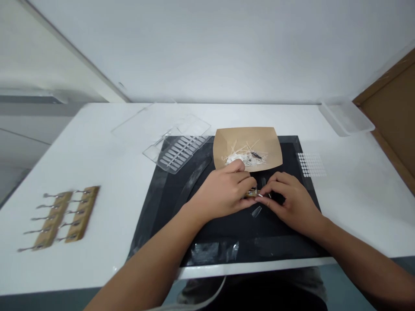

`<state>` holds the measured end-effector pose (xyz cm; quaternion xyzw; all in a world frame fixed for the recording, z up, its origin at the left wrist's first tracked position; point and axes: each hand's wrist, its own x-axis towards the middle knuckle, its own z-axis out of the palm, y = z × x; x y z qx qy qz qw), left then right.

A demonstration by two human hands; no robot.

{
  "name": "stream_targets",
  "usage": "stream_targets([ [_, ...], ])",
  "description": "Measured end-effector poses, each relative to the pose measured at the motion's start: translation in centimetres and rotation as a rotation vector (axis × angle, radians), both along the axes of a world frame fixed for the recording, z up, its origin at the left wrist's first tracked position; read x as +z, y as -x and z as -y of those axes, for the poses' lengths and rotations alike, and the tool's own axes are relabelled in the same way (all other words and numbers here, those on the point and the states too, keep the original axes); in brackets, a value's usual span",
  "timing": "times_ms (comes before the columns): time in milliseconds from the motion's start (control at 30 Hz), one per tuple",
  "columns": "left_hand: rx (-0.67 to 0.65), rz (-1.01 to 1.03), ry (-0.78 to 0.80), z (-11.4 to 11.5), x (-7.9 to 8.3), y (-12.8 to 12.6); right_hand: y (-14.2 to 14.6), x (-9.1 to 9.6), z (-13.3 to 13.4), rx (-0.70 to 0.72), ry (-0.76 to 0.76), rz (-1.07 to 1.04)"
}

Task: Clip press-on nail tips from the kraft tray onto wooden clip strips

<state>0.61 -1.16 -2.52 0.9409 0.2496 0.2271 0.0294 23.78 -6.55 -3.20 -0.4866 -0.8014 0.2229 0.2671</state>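
Note:
Both my hands meet over the middle of a black mat. My left hand is curled, its fingers pinched on a small wooden holder that barely shows between the hands. My right hand is closed too, its fingertips pinching something small and pale at the holder's end. A clear false nail tip lies on the mat just below the fingers. A brown paper tray with white and tan scraps sits right behind the hands.
Two wooden strips with metal clips lie at the left on the white table. A clear plastic case of nail tips sits behind the mat. A sheet of white dots and a clear lid are at the right.

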Motion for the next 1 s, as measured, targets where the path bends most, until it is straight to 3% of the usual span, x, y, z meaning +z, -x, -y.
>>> stream_targets([
  [300, -0.021, -0.017, 0.019, 0.1, 0.3, 0.0, 0.0, -0.2, -0.1, 0.008, 0.004, 0.023],
  [633, -0.040, -0.085, 0.022, 0.1, 0.4, 0.1, -0.5, 0.8, -0.1, 0.026, 0.059, 0.068],
  [1000, -0.022, -0.076, 0.006, 0.3, 0.4, -0.1, -0.1, 0.1, -0.1, 0.020, 0.028, 0.080],
])
